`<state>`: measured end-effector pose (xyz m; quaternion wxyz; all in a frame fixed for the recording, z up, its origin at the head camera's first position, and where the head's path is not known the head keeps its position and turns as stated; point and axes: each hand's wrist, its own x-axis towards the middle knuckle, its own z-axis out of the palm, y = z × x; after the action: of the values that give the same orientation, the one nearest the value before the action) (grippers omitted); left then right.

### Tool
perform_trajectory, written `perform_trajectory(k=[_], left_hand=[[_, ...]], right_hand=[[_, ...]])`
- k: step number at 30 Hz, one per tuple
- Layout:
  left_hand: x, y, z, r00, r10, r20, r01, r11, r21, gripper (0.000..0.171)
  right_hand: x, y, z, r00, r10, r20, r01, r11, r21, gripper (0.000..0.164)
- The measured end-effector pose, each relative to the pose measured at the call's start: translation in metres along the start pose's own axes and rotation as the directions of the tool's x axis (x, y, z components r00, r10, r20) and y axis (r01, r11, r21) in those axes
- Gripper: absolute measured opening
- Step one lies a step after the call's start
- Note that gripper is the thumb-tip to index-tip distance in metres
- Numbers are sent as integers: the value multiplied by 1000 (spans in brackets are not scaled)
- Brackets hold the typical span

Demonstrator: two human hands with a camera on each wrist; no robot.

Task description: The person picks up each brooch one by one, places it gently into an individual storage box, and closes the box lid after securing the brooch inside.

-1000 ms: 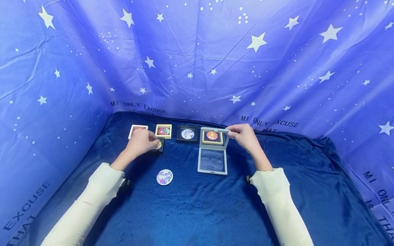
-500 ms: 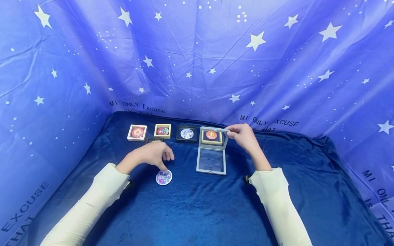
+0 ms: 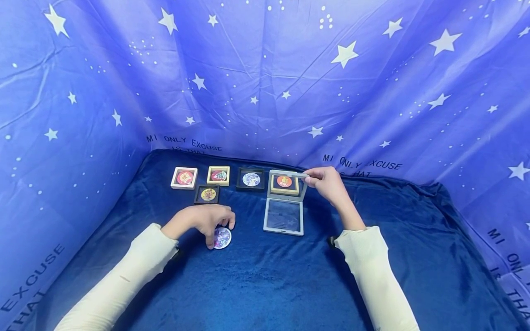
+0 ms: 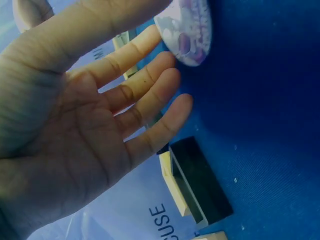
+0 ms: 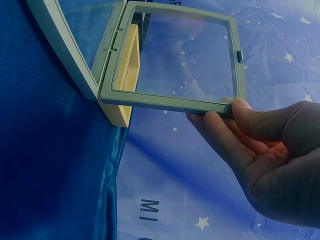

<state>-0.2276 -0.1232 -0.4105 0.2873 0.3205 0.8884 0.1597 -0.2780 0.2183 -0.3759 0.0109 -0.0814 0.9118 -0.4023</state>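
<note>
My left hand [image 3: 204, 219] reaches over a round purple-and-white picture badge [image 3: 223, 238] lying on the blue cloth, thumb and fingers curled at its rim. In the left wrist view the badge [image 4: 189, 32] shows tilted at the fingertips, the other fingers spread loosely. With thumb and fingertips, my right hand [image 3: 331, 184] pinches the corner of the raised lid of a grey hinged display frame [image 3: 283, 232]. In the right wrist view the clear-windowed lid [image 5: 170, 104] stands up from the lower half. Behind it, a yellow-framed box [image 5: 120, 116] holds an orange badge.
Along the back of the blue cloth [image 3: 256, 285] stand a white-framed box [image 3: 184, 186], a yellow-framed box [image 3: 218, 183] and a black-framed box [image 3: 250, 188], each with a round badge. A smaller black box [image 3: 198, 195] with a gold badge sits just beyond my left hand.
My left hand has moved from the small black box towards me to the round badge, its thumb shifting to the near-left rim. The right hand stays at the lid's corner.
</note>
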Motion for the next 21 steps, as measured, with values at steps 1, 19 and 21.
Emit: perform_trajectory(k=[1, 19, 21], left_hand=[[1, 0, 1, 1000, 1, 1, -1, 1000, 3, 60], [6, -2, 12, 996, 60, -59, -55, 996, 73, 57], [7, -3, 12, 996, 62, -68, -58, 996, 65, 55]], right_hand=[[0, 0, 0, 1000, 0, -1, 0, 1000, 1, 23], [1, 1, 2, 1000, 3, -11, -3, 1000, 14, 23], [2, 1, 3, 1000, 2, -13, -2, 1000, 16, 23]])
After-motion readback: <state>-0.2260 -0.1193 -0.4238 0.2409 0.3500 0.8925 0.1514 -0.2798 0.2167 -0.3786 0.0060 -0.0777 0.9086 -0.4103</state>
